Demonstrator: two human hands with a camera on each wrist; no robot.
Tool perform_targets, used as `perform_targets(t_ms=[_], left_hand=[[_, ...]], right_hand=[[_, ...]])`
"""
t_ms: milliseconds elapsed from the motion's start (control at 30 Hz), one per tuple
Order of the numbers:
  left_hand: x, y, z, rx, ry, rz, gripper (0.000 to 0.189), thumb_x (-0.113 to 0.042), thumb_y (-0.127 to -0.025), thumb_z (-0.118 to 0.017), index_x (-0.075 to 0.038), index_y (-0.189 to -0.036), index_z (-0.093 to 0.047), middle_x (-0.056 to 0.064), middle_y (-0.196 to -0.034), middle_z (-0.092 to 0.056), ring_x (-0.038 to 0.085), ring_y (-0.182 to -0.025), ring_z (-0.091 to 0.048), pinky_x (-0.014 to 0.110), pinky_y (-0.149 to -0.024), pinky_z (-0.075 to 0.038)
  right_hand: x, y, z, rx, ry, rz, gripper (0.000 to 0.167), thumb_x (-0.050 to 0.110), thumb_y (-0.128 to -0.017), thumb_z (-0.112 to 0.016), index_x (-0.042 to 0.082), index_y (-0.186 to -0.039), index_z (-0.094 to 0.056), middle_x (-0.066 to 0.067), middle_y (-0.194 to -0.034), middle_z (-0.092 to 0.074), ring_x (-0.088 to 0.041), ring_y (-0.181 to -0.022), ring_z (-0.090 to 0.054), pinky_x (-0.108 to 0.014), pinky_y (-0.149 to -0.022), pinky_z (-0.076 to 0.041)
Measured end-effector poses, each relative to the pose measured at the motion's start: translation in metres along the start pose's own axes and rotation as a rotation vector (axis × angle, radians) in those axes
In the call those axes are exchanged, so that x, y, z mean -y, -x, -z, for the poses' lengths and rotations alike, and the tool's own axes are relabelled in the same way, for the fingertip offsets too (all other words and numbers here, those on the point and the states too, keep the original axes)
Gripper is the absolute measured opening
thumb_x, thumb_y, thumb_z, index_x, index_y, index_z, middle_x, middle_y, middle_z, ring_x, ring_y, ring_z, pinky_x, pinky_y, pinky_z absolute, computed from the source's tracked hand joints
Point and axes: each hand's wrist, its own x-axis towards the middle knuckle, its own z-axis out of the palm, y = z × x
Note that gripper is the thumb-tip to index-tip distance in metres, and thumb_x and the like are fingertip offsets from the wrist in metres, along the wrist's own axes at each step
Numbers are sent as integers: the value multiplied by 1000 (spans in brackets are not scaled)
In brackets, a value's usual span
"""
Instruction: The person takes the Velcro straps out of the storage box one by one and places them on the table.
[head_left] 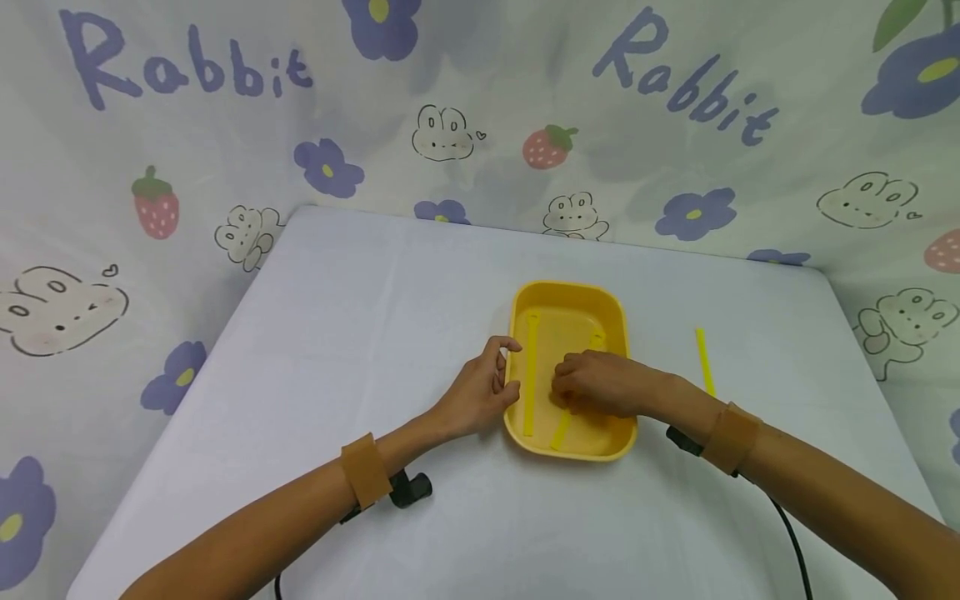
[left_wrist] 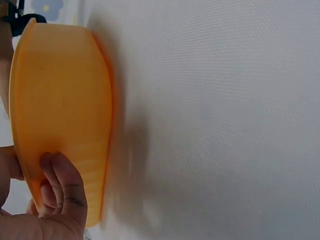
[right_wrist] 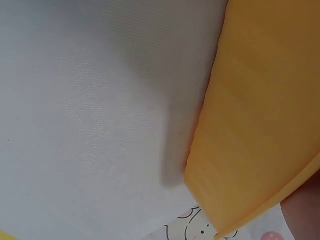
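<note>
In the head view, a yellow plastic tray (head_left: 570, 290) with rounded corners sits on the white table. My left hand (head_left: 480, 387) grips its left rim, and in the left wrist view several curled fingers (left_wrist: 67, 182) lie against the outer wall. One yellow strip (head_left: 531, 375) lies lengthwise along the left part of the tray floor. My right hand (head_left: 600, 383) reaches over the right wall, fingers curled down at a second yellow strip (head_left: 561, 432), which runs slantwise beneath it. That strip's middle and the right fingertips are hidden by the hand.
A third yellow strip (head_left: 703, 358) lies on the white tabletop (head_left: 390, 333) right of the tray, partly behind the right forearm. Both wrists wear brown bands (head_left: 366, 471) with small black cameras and cables. A printed curtain (head_left: 480, 100) hangs behind the table.
</note>
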Motion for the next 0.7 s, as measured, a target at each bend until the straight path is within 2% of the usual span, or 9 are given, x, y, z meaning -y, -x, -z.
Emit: perform_targets(t_ms=[333,533,700], left_hand=[[-1,0,0,3,-11,-8,47,-5,-93,-57,-6,-136,-39,7,-92,-50,10,-64,-49,18,-59,-42],[-2,1,0,-2,-16,-6,47,-5,-92,-57,-6,-136,-39,7,-92,-50,10,-63,-49,18,-59,-42],[-2,2,0,-3,-18,-3,48,-5,-92,-57,-6,-136,-39,8,-92,-51,9,-63,-49,18,-59,-42]], right_hand=[[3,2,2,57,-17,-25,12,10,-89,-73,18,-98,-68,7,-90,-59,-11,-87,-53,-27,-83,-53],[3,4,3,85,-59,-21,9,11,-91,-72,19,-92,-67,9,-82,-52,-8,-80,-50,-21,-76,-49],[5,7,8,100,-104,-11,10,9,-92,-70,18,-90,-67,8,-79,-54,-7,-76,-50,-21,-74,-48]])
